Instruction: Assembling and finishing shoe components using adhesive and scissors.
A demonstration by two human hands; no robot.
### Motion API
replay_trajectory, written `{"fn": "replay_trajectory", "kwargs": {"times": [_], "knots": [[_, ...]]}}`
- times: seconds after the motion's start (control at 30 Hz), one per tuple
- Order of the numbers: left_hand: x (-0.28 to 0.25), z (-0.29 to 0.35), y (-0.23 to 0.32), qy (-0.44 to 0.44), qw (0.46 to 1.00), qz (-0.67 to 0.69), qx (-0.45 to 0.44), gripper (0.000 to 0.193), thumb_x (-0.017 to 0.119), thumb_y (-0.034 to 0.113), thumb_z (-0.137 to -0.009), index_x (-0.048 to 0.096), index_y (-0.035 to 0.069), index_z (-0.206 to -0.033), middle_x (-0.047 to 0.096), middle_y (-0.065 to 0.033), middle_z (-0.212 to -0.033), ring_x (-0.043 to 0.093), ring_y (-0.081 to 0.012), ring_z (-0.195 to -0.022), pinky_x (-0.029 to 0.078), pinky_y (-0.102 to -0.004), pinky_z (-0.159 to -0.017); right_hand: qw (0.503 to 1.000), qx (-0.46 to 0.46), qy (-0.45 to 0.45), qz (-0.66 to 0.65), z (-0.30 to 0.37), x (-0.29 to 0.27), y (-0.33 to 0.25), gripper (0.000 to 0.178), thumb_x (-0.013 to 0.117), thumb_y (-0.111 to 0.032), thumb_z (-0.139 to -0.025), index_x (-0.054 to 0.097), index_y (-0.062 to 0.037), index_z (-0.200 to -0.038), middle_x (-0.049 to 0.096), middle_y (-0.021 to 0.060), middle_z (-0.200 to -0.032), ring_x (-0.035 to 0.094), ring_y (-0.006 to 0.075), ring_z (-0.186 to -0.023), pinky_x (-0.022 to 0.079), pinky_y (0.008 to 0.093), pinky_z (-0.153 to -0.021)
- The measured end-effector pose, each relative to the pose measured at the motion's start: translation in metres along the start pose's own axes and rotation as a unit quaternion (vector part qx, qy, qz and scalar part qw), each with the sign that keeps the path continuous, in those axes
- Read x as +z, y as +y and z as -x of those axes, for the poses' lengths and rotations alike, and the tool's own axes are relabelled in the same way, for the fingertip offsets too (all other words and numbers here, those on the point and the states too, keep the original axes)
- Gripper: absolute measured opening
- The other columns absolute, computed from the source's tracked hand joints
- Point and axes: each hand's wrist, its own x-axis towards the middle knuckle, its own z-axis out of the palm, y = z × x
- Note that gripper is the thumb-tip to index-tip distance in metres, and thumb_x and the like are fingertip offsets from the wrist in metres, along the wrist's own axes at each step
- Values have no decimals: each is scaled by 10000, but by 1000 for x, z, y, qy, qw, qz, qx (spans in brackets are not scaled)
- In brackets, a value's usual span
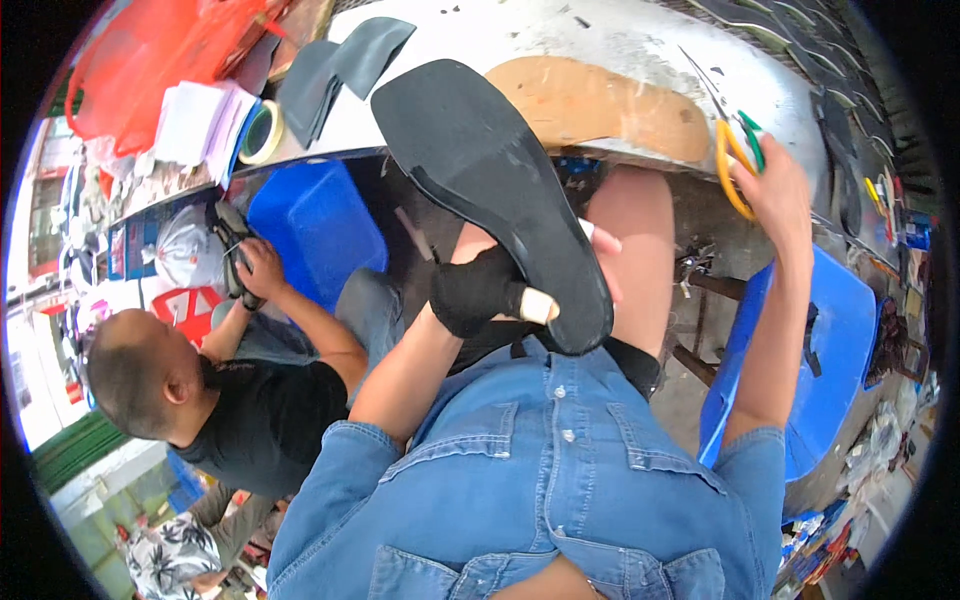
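My left hand (480, 295), in a black fingerless glove with a pale wrap on the thumb, grips a black shoe sole (480, 150) near its narrow end. The sole tilts up and away in front of my lap, its broad end over the table edge. A dark strip runs along its left side. At the right of the table, my right hand (780, 195) has its fingers closed on scissors (721, 160) with yellow and green handles. Their blades point away from me over the white tabletop (470, 30).
A tan sole-shaped board (600, 105) lies on the table, with grey sheet pieces (308, 90), a tape roll (263, 135) and a red bag (150, 60) leftward. Blue bins (320, 225) flank my legs. At left, a co-worker (270, 410) handles a dark shoe (232, 250).
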Motion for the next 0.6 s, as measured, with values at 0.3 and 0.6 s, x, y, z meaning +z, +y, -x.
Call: {"fn": "replay_trajectory", "kwargs": {"times": [0.3, 0.6], "knots": [[7, -21, -4, -99, 992, 54, -63, 663, 737, 145, -667, 443, -63, -1224, 615, -178, -1042, 594, -241, -1003, 466, -329, -872, 650, 65, -276, -705, 36, 1, -123, 196, 663, -167, -844, 644, -25, -977, 607, -9, -770, 538, 53, -636, 438, 209, -559], [-4, -33, 4, 4, 986, -112, -122, 481, 708, 180, -743, 527, -15, -1143, 618, -90, -986, 594, -154, -918, 486, -276, -776, 687, 136, -111, -705, 25, 35, -117, 290, 567, -288, -915, 642, -15, -979, 597, -7, -749, 525, 44, -610, 401, 179, -550]]}}
